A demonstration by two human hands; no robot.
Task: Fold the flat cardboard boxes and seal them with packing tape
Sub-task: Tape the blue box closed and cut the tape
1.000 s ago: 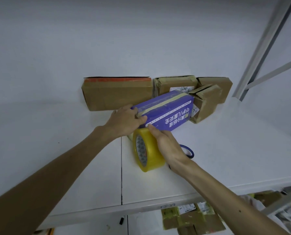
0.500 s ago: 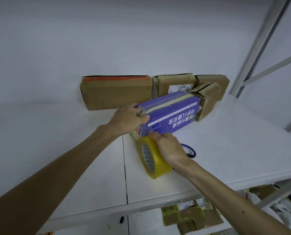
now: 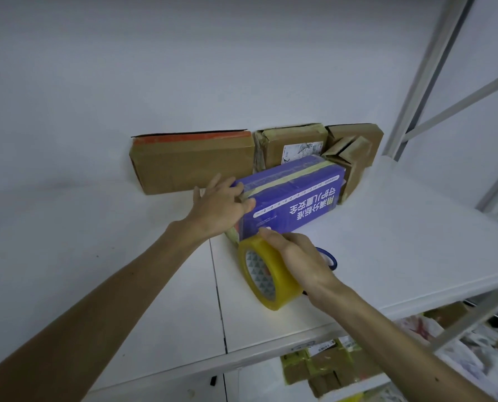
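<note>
A blue printed box (image 3: 297,203) lies on the white shelf (image 3: 401,245), with a strip of yellowish tape along its top. My left hand (image 3: 217,208) presses flat against the box's near left end, fingers spread over the taped corner. My right hand (image 3: 298,258) grips a yellow roll of packing tape (image 3: 266,275), held on edge just in front of the box's lower left corner. A stretch of tape runs from the roll up to the box.
Brown cardboard boxes stand along the back wall: a long one (image 3: 192,162), a labelled one (image 3: 294,145) and a folded-up one (image 3: 355,152). A blue ring (image 3: 330,258) lies behind my right hand. A metal rack post (image 3: 424,74) rises at right. More packages (image 3: 323,369) sit below the shelf.
My right hand has drawn the tape roll down and toward me, away from the box. My left hand has opened its fingers and flattened onto the box's end.
</note>
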